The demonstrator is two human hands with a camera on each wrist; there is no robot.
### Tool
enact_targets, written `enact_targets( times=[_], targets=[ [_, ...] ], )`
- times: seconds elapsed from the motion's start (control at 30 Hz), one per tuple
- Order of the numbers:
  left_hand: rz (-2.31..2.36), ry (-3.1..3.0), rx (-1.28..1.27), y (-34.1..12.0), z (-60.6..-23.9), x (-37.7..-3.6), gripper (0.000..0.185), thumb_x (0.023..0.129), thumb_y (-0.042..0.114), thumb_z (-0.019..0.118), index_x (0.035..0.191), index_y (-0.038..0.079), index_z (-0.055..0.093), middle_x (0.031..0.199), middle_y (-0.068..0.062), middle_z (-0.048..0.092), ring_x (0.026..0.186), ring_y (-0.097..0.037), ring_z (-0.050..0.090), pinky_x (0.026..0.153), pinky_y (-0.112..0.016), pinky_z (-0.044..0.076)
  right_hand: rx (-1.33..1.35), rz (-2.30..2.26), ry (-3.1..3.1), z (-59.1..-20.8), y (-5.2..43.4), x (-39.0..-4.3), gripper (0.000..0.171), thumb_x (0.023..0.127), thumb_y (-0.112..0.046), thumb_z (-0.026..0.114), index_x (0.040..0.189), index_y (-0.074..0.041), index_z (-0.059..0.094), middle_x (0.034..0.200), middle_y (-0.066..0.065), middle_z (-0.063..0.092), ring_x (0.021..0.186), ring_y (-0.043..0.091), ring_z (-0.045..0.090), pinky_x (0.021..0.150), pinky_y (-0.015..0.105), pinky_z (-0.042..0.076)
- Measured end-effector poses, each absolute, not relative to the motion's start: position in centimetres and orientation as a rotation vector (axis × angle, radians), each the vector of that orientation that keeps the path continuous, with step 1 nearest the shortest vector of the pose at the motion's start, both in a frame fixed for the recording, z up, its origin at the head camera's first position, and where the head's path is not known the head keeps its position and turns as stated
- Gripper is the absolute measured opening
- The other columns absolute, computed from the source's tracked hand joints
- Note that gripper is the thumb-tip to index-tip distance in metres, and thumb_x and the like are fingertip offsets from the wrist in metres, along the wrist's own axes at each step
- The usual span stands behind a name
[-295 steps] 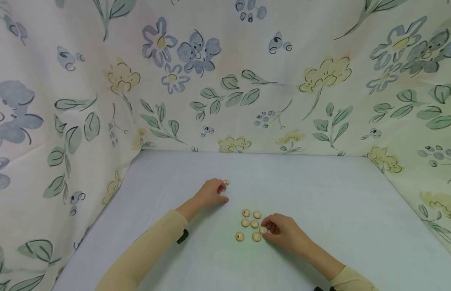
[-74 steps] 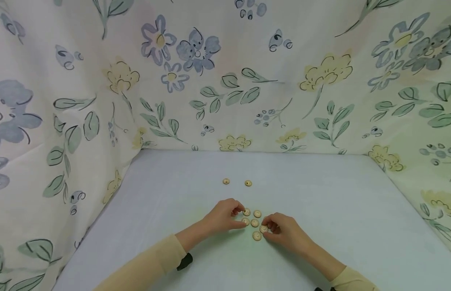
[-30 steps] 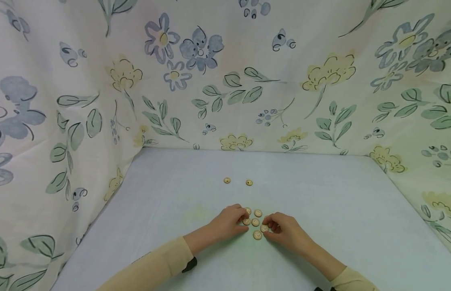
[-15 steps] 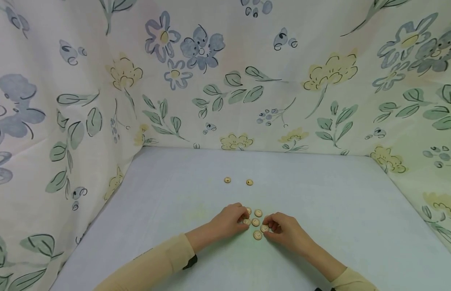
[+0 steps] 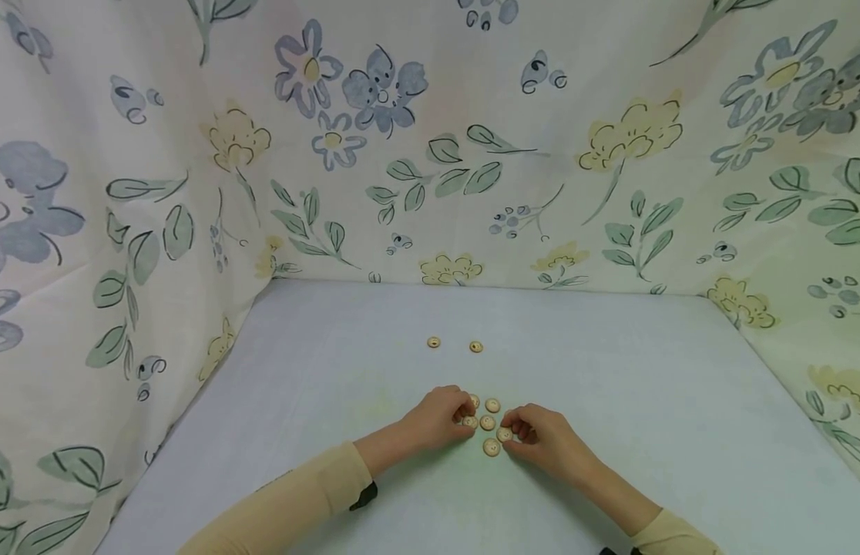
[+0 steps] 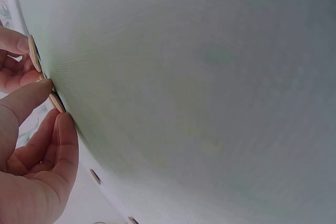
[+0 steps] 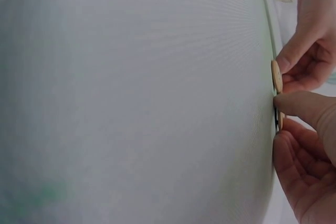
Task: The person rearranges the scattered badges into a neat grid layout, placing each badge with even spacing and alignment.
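Observation:
Several round, light wooden buttons lie in a small cluster on the white tabletop. My left hand (image 5: 444, 418) reaches in from the left and pinches the cluster's left button (image 5: 470, 422) between thumb and fingers; its fingers partly cover the button (image 5: 475, 401) behind. On the other side, my right hand (image 5: 546, 438) pinches the rightmost button (image 5: 504, 435). Between the hands lie a middle button (image 5: 488, 422), a back one (image 5: 492, 405) and a front one (image 5: 492, 447). Both wrist views show thumb and fingertips down at the table surface, with thin button edges (image 7: 277, 76) between them.
Two more buttons, a left one (image 5: 433, 341) and a right one (image 5: 475, 347), lie apart in a row farther back. Floral cloth (image 5: 430, 169) hangs behind the table (image 5: 610, 362) and along both its sides.
My left hand has come from the back button to the cluster's left side and pinches a button there. The front-left button has left the cluster; a second one lies at the back. Right hand stays.

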State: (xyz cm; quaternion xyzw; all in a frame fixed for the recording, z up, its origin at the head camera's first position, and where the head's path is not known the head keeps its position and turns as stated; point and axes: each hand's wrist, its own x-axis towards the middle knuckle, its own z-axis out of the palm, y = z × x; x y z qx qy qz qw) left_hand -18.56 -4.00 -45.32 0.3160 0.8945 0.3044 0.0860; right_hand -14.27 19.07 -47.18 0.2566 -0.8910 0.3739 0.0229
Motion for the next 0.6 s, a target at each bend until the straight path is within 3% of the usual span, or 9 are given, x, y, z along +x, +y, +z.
enact_targets(
  times=[0.6],
  targets=[
    [0.875, 2.675, 0.971, -4.01, -45.29, -18.82, 0.012, 0.079, 0.008, 0.077, 0.087, 0.008, 0.068, 0.074, 0.006, 0.054, 0.069, -0.003, 0.047, 0.067, -0.019, 0.042, 0.813, 1.158, -2.743, -47.03, 18.95, -14.16, 0.024, 0.079, -0.003, 0.078, 0.100, -0.007, 0.067, 0.086, -0.003, 0.060, 0.076, 0.009, 0.055, 0.066, 0.023, 0.050]
  ],
)
